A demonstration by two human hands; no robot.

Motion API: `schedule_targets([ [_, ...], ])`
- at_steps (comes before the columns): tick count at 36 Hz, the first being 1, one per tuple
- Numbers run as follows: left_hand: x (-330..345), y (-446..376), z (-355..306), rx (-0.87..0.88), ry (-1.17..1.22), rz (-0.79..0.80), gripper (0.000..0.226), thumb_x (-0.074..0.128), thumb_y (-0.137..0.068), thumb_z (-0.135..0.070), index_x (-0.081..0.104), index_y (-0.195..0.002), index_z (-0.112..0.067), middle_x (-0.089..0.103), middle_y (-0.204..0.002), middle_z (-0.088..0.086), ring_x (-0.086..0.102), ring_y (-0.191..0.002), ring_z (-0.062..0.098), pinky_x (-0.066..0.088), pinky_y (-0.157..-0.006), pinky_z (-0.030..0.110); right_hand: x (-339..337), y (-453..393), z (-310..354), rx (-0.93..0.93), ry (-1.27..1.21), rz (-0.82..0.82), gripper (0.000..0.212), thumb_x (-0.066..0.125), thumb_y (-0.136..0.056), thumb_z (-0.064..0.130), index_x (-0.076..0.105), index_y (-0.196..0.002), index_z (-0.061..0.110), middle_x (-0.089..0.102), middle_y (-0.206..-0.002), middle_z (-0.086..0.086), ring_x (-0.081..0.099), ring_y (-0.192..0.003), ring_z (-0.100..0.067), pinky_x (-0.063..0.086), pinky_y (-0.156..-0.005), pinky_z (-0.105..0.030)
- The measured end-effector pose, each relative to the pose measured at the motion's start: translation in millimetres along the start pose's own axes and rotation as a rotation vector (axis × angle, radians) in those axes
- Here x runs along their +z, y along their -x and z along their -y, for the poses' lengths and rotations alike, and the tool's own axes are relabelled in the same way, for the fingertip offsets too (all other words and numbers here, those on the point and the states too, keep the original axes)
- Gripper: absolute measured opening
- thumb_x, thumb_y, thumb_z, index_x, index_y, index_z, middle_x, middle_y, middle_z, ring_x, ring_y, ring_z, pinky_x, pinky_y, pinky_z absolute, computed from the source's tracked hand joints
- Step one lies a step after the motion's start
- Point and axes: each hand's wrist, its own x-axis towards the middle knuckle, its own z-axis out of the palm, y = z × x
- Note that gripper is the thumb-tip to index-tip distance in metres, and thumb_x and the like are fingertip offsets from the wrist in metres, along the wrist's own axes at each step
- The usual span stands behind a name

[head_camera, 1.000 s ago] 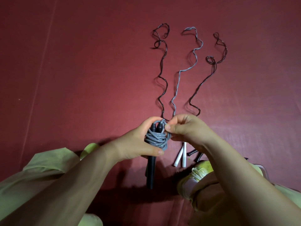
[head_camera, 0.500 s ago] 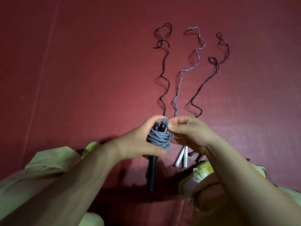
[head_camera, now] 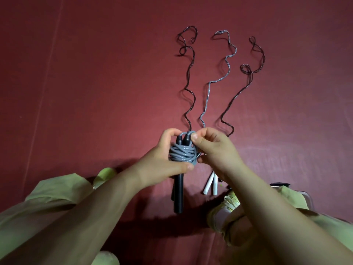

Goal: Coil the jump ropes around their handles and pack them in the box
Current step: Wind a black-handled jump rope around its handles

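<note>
My left hand (head_camera: 164, 161) grips a pair of black handles (head_camera: 178, 192) held upright, with a grey jump rope (head_camera: 181, 153) coiled round their upper part. My right hand (head_camera: 214, 150) pinches the last grey loop at the top of the handles. Three more ropes lie stretched out on the red floor beyond: a dark rope (head_camera: 188, 73), a grey-white rope (head_camera: 222, 77) with white handles (head_camera: 211, 184) near my right wrist, and a second dark rope (head_camera: 246, 77). No box is recognisable.
The red mat (head_camera: 95, 83) spreads wide to the left and right of the ropes. My knees in pale green trousers (head_camera: 49, 194) and a yellow-white shoe (head_camera: 227, 211) fill the bottom edge. A dark object with a clear rim (head_camera: 279, 185) peeks out at the right.
The hands and the coiled bundle have barely shifted. My right fingers have moved up to the top of the handles, tucking the last grey loop.
</note>
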Motion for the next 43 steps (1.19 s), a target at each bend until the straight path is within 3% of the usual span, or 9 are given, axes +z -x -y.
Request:
schedule_targets([
  [4,-1,1,1,-0.022,0.021,0.023,0.067,0.077,-0.052,-0.032,0.048,-0.113,-0.031,0.063,-0.101,0.002,0.063,-0.091,0.019,0.049,-0.093,0.057,-1,0,2,0.027,0.000,0.006,0.024,0.063,-0.090,0.010,0.051,-0.070,0.013,0.060,-0.060,0.005,0.053,-0.054,-0.005,0.043,-0.049,-0.019],
  [8,-3,2,-1,-0.092,0.176,0.098,0.061,0.076,-0.057,-0.024,0.052,-0.113,-0.032,0.069,-0.100,0.002,0.069,-0.088,0.031,0.052,-0.089,0.058,-7,1,12,0.149,-0.169,0.137,0.018,0.064,-0.082,0.029,0.055,-0.074,0.015,0.056,-0.063,0.002,0.052,-0.057,-0.010,0.043,-0.058,-0.024],
  [10,-6,3,-5,-0.107,0.204,0.118,0.055,0.071,-0.064,-0.019,0.052,-0.113,-0.032,0.071,-0.099,0.000,0.070,-0.086,0.032,0.052,-0.089,0.056,-9,1,16,0.214,-0.245,0.173,0.024,0.060,-0.077,0.040,0.059,-0.080,0.016,0.054,-0.062,0.004,0.053,-0.055,-0.009,0.046,-0.054,-0.021],
  [17,-5,6,-4,-0.153,0.154,0.168,0.059,0.070,-0.060,-0.021,0.049,-0.114,-0.027,0.068,-0.097,0.000,0.071,-0.077,0.029,0.056,-0.071,0.040,-13,1,14,0.337,-0.190,0.207,0.018,0.058,-0.092,0.028,0.065,-0.078,0.019,0.053,-0.060,0.006,0.051,-0.050,-0.004,0.045,-0.044,-0.015],
  [20,-6,6,-3,-0.154,0.169,0.168,0.067,0.072,-0.051,-0.031,0.050,-0.114,-0.024,0.067,-0.099,0.004,0.069,-0.079,0.032,0.055,-0.080,0.054,-15,1,16,0.342,-0.185,0.240,0.023,0.058,-0.092,0.027,0.069,-0.073,0.019,0.052,-0.060,0.006,0.051,-0.051,-0.004,0.045,-0.043,-0.016],
  [24,-5,6,-5,-0.161,0.196,0.142,0.068,0.070,-0.049,-0.028,0.051,-0.114,-0.021,0.064,-0.102,0.009,0.066,-0.084,0.035,0.047,-0.086,0.068,-15,1,17,0.333,-0.173,0.267,0.015,0.062,-0.082,0.031,0.066,-0.081,0.016,0.053,-0.060,0.005,0.051,-0.050,-0.005,0.046,-0.042,-0.017],
  [29,-8,6,-8,-0.168,0.206,0.164,0.070,0.069,-0.047,-0.028,0.051,-0.115,-0.021,0.066,-0.101,0.011,0.067,-0.076,0.036,0.048,-0.089,0.066,-17,0,17,0.358,-0.240,0.284,0.033,0.061,-0.074,0.037,0.061,-0.096,0.012,0.053,-0.063,0.001,0.052,-0.049,-0.007,0.045,-0.040,-0.018],
  [36,-7,6,-6,-0.174,0.163,0.180,0.062,0.067,-0.047,-0.030,0.052,-0.108,-0.025,0.067,-0.100,0.009,0.069,-0.076,0.032,0.049,-0.089,0.064,-19,-2,17,0.418,-0.261,0.305,0.011,0.065,-0.068,0.030,0.063,-0.065,0.020,0.048,-0.060,0.004,0.049,-0.050,-0.007,0.048,-0.047,-0.020],
  [43,-5,4,-7,-0.137,0.176,0.181,0.065,0.070,-0.053,-0.027,0.052,-0.115,-0.026,0.070,-0.103,0.008,0.070,-0.087,0.035,0.051,-0.089,0.060,-13,-5,15,0.425,-0.402,0.198,0.010,0.061,-0.071,0.025,0.053,-0.072,0.018,0.043,-0.057,0.005,0.041,-0.051,-0.007,0.042,-0.051,-0.018],
])
